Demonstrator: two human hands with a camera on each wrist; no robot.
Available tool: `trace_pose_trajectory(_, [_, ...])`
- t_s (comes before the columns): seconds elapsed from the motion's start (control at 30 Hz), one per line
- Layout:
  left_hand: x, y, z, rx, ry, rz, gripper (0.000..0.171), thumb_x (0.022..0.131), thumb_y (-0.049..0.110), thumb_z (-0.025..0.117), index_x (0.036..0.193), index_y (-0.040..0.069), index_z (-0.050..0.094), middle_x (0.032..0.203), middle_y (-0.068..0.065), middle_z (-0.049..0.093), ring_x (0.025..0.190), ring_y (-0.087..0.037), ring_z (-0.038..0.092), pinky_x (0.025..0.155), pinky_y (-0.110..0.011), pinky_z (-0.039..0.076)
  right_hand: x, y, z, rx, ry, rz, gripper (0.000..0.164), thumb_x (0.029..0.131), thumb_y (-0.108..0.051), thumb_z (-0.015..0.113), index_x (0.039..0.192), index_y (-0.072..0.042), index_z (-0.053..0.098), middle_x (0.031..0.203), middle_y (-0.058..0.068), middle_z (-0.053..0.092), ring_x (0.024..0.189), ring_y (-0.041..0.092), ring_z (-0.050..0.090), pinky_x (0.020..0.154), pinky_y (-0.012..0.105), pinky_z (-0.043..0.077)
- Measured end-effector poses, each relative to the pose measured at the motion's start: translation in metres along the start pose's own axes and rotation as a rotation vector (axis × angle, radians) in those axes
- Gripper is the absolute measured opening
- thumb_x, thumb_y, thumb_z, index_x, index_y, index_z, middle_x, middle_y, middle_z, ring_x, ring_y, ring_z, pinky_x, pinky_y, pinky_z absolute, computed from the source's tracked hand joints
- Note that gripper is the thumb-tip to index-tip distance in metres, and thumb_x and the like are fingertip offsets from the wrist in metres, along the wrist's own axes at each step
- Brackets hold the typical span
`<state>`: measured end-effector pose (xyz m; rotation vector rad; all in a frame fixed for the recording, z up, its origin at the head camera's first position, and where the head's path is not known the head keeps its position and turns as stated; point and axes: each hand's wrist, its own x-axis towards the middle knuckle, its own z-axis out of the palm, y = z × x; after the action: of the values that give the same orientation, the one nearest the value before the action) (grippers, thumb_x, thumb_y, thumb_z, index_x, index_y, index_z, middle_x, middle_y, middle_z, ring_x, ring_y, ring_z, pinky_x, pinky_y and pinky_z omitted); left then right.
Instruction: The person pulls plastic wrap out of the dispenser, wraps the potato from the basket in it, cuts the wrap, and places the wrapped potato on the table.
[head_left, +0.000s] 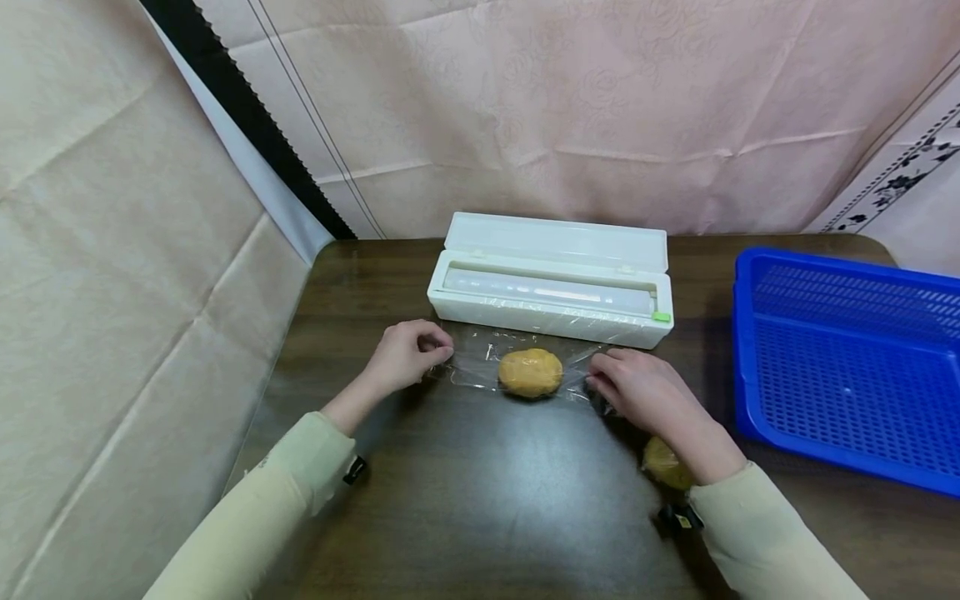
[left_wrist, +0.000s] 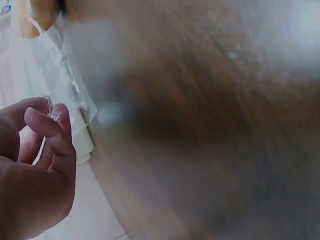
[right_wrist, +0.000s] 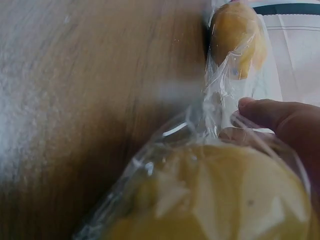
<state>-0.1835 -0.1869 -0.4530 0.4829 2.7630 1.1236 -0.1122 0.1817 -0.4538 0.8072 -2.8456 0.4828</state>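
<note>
Seemingly, wrapping is in hand: the left hand (head_left: 405,354) pinches the film (head_left: 474,367) at its left end, the right hand (head_left: 637,387) its right, with the yellow lump (head_left: 531,372) between them on the worktop (head_left: 495,517), nearer than the box (head_left: 540,323), so the next move probably calls for tucking both ends under.

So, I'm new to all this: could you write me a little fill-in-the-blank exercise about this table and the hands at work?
1. The basket at the table's right side is coloured ____.
2. The lid of the white box is not closed but ____.
3. The hand farther from the basket, its fingers pinching clear film, is the person's ____ one.
4. The number of yellow lumps showing in the head view is ____.

Missing words: blue; open; left; two.
</note>
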Motion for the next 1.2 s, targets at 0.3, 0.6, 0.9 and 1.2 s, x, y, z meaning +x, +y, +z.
trace_pose_trajectory(0.3, [-0.005,-0.009,-0.009,-0.484,-0.007,-0.254,0.023,0.102,0.011,0.074,0.120,-0.003,0.073,0.121,-0.020,0.073,0.089,-0.023,0.067,0.065,-0.031,0.062,0.005,0.001,0.001,-0.001,-0.011,0.006,0.015,0.099,-0.014,0.076,0.089,-0.015,0.066,0.080,-0.001,0.063,0.071,0.018,0.060,0.064,0.044,0.053])
trace_pose_trajectory(0.6, [-0.024,0.010,0.004,0.102,0.276,0.269,0.016,0.094,0.002,0.075,0.110,0.004,0.077,0.115,-0.010,0.074,0.102,-0.024,0.069,0.090,-0.035,0.057,0.009,0.002,0.001,0.043,-0.055,0.037,0.014,0.101,-0.016,0.074,0.089,-0.017,0.066,0.078,-0.005,0.060,0.071,0.015,0.058,0.065,0.043,0.052])
trace_pose_trajectory(0.9, [-0.049,0.052,0.060,0.810,0.207,1.134,0.024,0.105,0.014,0.059,0.120,0.007,0.077,0.125,-0.007,0.075,0.115,-0.022,0.070,0.101,-0.037,0.056,0.011,0.003,0.000,0.054,-0.062,0.051,0.015,0.101,-0.017,0.073,0.088,-0.017,0.066,0.077,-0.005,0.060,0.069,0.014,0.057,0.063,0.043,0.051])
trace_pose_trajectory(1.2, [-0.045,0.049,0.068,0.727,0.174,0.961,0.031,0.100,0.018,0.073,0.129,0.008,0.075,0.131,-0.008,0.072,0.121,-0.026,0.069,0.103,-0.039,0.056,0.009,0.002,-0.001,0.066,-0.070,0.056,0.009,0.101,-0.018,0.074,0.093,-0.017,0.070,0.080,-0.006,0.063,0.072,0.014,0.059,0.065,0.044,0.053])
